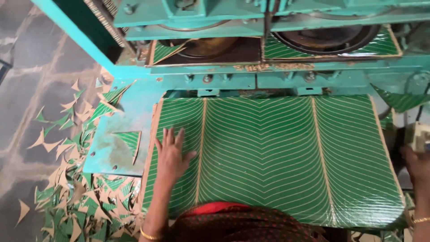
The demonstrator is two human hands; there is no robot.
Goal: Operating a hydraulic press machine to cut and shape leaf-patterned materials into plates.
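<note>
Our left hand point(171, 154) lies flat with its fingers point(168, 136) spread wide, palm down on the green leaf-patterned sheet point(268, 157), gripping nothing, only pressing near the sheet's left edge. Our right hand point(417, 166) sits just past the sheet's right edge, partly cut off by the frame; we cannot tell how its fingers stand, though it is close under a small pale box point(419, 136). The sheet itself rests broad and flat in front of the teal press machine point(201, 18), its far edge just below the machine's two round dies. Another green piece point(331, 49) lies under the right die. Left of the sheet, a triangular offcut point(130, 141) rests on the teal table point(109, 154), and beyond that many green and tan scraps point(67, 197) litter the floor.
</note>
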